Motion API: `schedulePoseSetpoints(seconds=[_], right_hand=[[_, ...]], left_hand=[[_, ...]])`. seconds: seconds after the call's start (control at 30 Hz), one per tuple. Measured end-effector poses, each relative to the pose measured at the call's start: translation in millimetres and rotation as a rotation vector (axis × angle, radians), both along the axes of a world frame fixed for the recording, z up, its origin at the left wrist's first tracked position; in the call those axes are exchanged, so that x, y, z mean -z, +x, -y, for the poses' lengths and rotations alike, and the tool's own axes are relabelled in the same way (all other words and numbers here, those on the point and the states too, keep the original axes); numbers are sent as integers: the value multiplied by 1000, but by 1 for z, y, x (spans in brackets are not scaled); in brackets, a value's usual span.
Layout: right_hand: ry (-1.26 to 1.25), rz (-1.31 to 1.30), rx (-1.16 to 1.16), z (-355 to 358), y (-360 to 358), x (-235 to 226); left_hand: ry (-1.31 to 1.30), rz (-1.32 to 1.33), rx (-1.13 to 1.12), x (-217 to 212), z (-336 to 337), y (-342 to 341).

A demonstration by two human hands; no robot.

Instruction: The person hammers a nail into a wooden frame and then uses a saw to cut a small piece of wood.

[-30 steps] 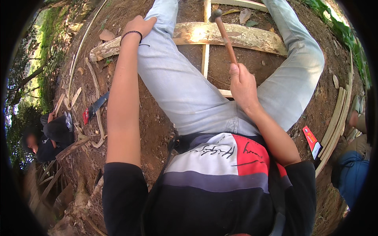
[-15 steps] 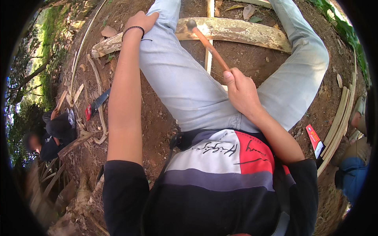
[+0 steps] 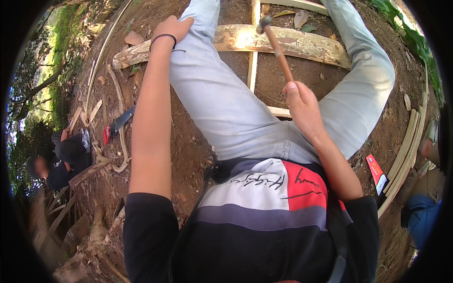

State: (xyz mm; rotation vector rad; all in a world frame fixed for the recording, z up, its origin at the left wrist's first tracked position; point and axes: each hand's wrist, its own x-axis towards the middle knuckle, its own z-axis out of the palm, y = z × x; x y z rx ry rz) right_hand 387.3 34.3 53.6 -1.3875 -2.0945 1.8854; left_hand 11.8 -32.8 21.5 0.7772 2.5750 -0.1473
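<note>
One hammer gripped in the right hand, head by the far edge of the log, between the legs; left hand laid on the left leg, grip unclear. If poorly aimed, could glance off the curved log into the legs crowding it. Dark blade at left, wooden strips at right.

Between the jeans-clad legs, which wall both sides, a gap of bare soil could admit a hand. The wooden slab bars its far side, a thin strip divides it lengthwise, and the hammer slants above (from the right hand).
</note>
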Motion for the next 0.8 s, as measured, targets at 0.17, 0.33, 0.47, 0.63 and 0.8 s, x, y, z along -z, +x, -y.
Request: schedulePoseSetpoints(seconds=[0.17,0.33,0.47,0.63,0.8], right_hand=[[-61,-494,342,-15,-17,-53],[202,102,-140,13,-3,13],[106,-107,-7,2,-25,-38],[128,-291,230,7,-24,-28],[156,87,-91,7,-17,14]], left_hand=[[-14,31,-23,2,3,-7],[-2,6,-3,5,0,-9],[3,7,20,10,2,-8],[-9,33,17,0,-6,-6],[37,5,21,3,-1,-4]])
